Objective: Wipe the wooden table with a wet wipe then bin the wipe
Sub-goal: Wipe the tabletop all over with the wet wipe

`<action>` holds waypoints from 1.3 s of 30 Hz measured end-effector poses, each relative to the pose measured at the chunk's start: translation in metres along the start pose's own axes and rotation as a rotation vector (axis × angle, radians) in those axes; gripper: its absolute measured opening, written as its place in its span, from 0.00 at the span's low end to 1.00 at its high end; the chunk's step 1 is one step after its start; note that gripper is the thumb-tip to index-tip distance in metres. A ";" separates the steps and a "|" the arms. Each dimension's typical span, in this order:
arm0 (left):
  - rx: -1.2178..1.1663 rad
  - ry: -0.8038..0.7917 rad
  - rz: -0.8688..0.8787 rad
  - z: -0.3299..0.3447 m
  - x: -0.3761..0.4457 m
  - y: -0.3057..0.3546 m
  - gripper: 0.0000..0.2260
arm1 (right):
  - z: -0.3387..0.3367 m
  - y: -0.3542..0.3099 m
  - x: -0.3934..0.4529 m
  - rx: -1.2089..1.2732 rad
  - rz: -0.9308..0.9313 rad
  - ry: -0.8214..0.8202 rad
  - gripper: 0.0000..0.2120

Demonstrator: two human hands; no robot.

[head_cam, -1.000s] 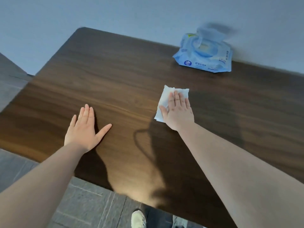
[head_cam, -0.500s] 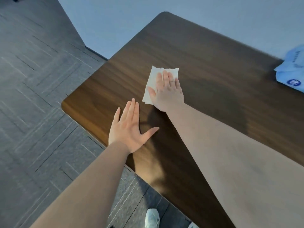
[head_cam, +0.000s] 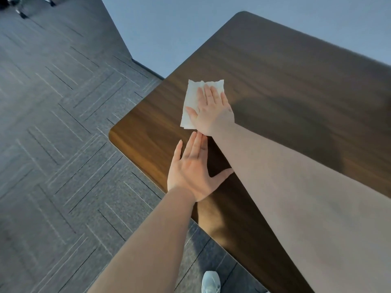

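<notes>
A: Entry, head view. Wooden table [head_cam: 285,85] fills the frame from 12 to 4 o'clock; one rounded corner sits left of centre, a second at 12 o'clock.

B: Wet wipe position?

A: Wet wipe [head_cam: 193,102], white, lies spread on the tabletop just above frame centre, close to the table's left edge. Far edge ragged. Roughly a rectangle, mostly flat.

B: Right hand?

A: Right hand [head_cam: 212,114] lies palm-down on the wipe, fingers extended and close together, pointing to 12 o'clock. Thumb angled to 10 o'clock across the wipe. Hand is flat and fully spread out, not curled round anything; it presses the wipe to the wood rather than gripping it. The wipe shows past the fingertips and to the left of the hand.

B: Left hand?

A: Left hand [head_cam: 193,172] also flat on the table, palm down, holding nothing. Fingers straight, pointing to 1 o'clock; thumb splayed out toward 3 o'clock, its tip against or under the right forearm, I cannot tell which. Its fingertips reach just short of the wipe's near edge, beside the right wrist.

B: Surroundings?

A: Grey carpet floor [head_cam: 63,144] with a herringbone pattern from 6 to 11 o'clock. Pale wall [head_cam: 169,28] at 12 o'clock. One light shoe [head_cam: 210,282] at 6 o'clock. Arm shadow falls on the wood at 3 o'clock.
</notes>
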State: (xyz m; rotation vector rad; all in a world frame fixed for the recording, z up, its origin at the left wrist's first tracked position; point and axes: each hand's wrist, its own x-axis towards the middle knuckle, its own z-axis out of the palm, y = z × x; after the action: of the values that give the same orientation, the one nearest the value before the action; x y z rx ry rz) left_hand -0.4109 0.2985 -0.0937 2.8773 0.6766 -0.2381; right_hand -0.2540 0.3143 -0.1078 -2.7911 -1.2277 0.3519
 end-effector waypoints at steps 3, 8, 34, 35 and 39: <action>-0.028 0.015 0.009 0.000 0.000 0.000 0.47 | 0.000 0.014 -0.025 0.031 0.010 -0.014 0.32; 0.046 -0.029 0.008 0.002 -0.002 0.001 0.47 | 0.006 0.052 -0.094 0.093 0.049 0.029 0.33; 0.226 -0.212 0.919 0.058 -0.126 0.389 0.41 | 0.040 0.373 -0.619 0.176 1.192 0.052 0.35; 0.235 -0.215 0.942 0.061 -0.131 0.401 0.41 | 0.040 0.377 -0.633 0.185 1.222 0.059 0.35; 0.271 -0.227 1.004 0.075 -0.151 0.443 0.41 | 0.045 0.389 -0.677 0.213 1.316 0.069 0.34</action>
State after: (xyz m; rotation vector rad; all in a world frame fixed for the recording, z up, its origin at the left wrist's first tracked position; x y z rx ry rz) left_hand -0.3516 -0.1717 -0.0774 2.9405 -0.8927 -0.5007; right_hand -0.4282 -0.4483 -0.0908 -2.8971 0.7651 0.3703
